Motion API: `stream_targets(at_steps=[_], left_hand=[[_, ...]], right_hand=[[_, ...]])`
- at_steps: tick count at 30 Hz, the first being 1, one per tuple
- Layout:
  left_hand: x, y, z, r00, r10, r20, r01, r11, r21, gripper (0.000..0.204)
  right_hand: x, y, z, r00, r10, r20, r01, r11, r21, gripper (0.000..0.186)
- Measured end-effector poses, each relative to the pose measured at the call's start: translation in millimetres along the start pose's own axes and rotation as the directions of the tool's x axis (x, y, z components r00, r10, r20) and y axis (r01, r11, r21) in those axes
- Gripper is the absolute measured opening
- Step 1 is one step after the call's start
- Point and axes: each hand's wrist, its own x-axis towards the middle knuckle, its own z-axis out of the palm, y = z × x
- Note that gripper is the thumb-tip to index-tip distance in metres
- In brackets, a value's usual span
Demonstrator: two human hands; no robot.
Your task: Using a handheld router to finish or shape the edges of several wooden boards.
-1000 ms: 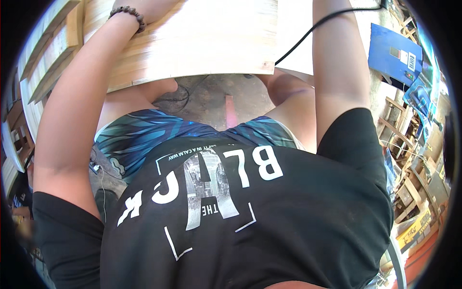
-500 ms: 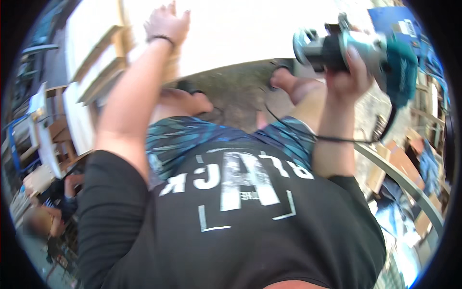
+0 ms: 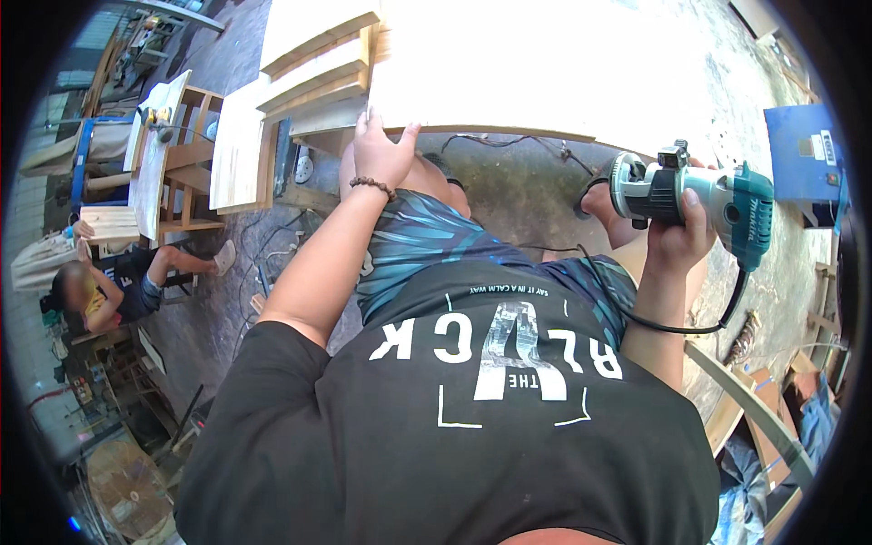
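Observation:
My right hand (image 3: 679,234) grips a corded trim router (image 3: 747,204) with a teal motor end and a silver body. It is held on its side beyond the right edge of my lap, its round base facing left. A black cord (image 3: 677,327) loops from it back across my thigh. My left hand (image 3: 383,159), a beaded bracelet at the wrist, has its thumb spread and its fingertips at the near edge of a bright, overexposed worktop (image 3: 509,68). Close by that hand lie several light wooden pieces (image 3: 318,68), stacked on the worktop's left part.
A blue box (image 3: 801,153) stands at the far right. Boards and blue sheeting crowd a curved metal bar (image 3: 754,409) at lower right. To the left are a wooden frame (image 3: 186,168) and another person (image 3: 100,291) seated by a plank. Cables (image 3: 518,143) run beneath the worktop.
My left hand has drawn back from above the worktop to its near edge. The router stays in my right hand, now lower in the view. The view has swung left, showing more of the other person.

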Motion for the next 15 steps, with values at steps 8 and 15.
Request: stream_targets(at_steps=[8,15], left_hand=[[-76.4,106.9,-39.9,0.872,0.440,0.215,-0.256,0.784,-0.566,0.043],[-73.8,210.8,-71.7,0.454,0.881,-0.137,-0.750,0.294,-0.593,0.054]], right_hand=[[-37.3,2.8,9.5,0.956,0.122,0.267,-0.119,0.993,-0.028,0.065],[-51.0,5.4,30.5,0.852,0.149,0.502,-0.170,0.985,-0.004,0.071]])
